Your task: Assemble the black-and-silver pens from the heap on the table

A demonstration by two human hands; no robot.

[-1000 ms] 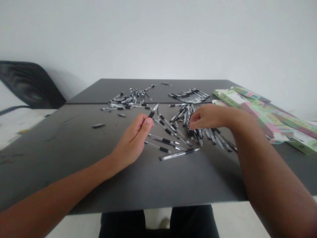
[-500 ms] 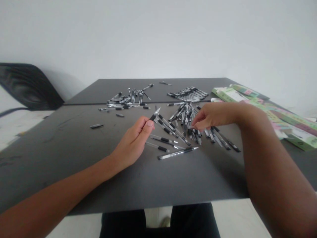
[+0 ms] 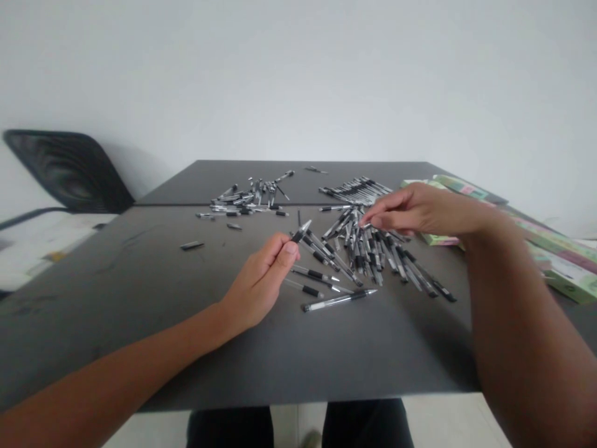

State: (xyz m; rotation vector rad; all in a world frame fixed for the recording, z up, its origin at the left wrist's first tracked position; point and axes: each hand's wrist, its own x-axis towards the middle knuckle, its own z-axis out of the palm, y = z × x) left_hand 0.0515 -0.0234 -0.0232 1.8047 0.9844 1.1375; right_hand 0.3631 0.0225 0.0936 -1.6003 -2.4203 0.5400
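My left hand (image 3: 263, 274) is closed around a gel pen (image 3: 301, 232), its pointed metal tip up and its black grip showing above my thumb. To the right, my right hand (image 3: 410, 208) hovers at the top of a heap of pens (image 3: 366, 252), thumb and fingers drawn together. Something small and pale may be between those fingertips, but I cannot make it out. Below my hands one clear pen with a black grip (image 3: 340, 300) lies by itself. Several more uncapped pens (image 3: 313, 274) lie between my left hand and the heap.
A row of pens (image 3: 357, 190) lies behind the heap. Another scattered pile of pens and small parts (image 3: 252, 196) sits at the back left. Pen caps (image 3: 192, 246) lie on the dark table (image 3: 140, 298). Green boxes (image 3: 571, 280) line the right side; a black chair (image 3: 69, 171) stands left.
My right hand has lifted a little from the heap, its fingers less curled. My left hand still holds the pen. The whole view has shifted slightly.
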